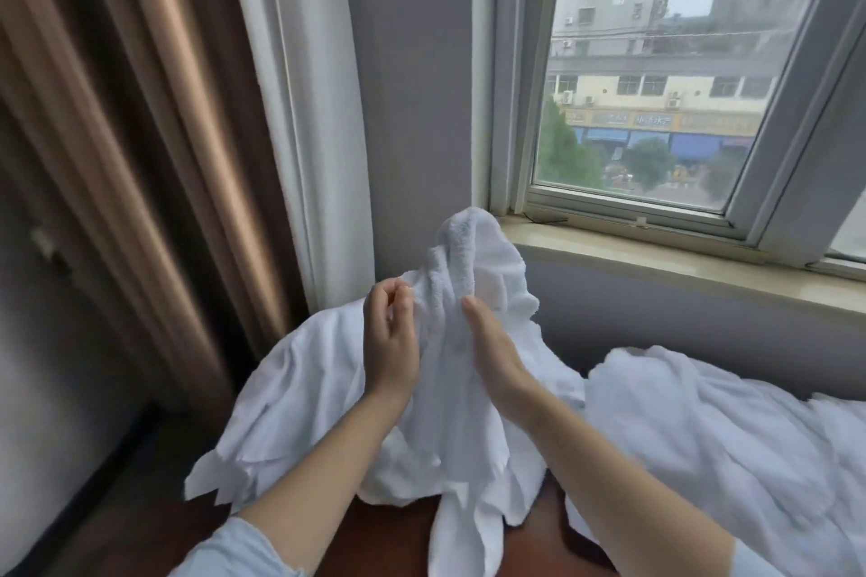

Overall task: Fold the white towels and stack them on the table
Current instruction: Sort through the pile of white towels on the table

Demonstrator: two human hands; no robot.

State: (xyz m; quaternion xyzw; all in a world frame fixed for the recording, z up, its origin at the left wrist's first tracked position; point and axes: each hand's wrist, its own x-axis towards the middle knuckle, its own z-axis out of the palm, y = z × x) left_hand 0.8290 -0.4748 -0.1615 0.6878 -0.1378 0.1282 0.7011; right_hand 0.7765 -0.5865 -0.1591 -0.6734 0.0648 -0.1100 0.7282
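A crumpled white towel (473, 276) is lifted in front of me, its top bunched up near the window sill. My left hand (391, 337) pinches its left edge with curled fingers. My right hand (494, 349) grips the towel's middle, its fingers buried in the folds. The towel's lower end hangs down onto the dark wooden table (389, 534). More white towels lie unfolded in a heap to the left (290, 398) and to the right (731, 445).
A grey wall and a stone window sill (679, 265) stand just behind the towels. Brown and white curtains (187, 131) hang at the left. The table's left edge drops off near the curtain.
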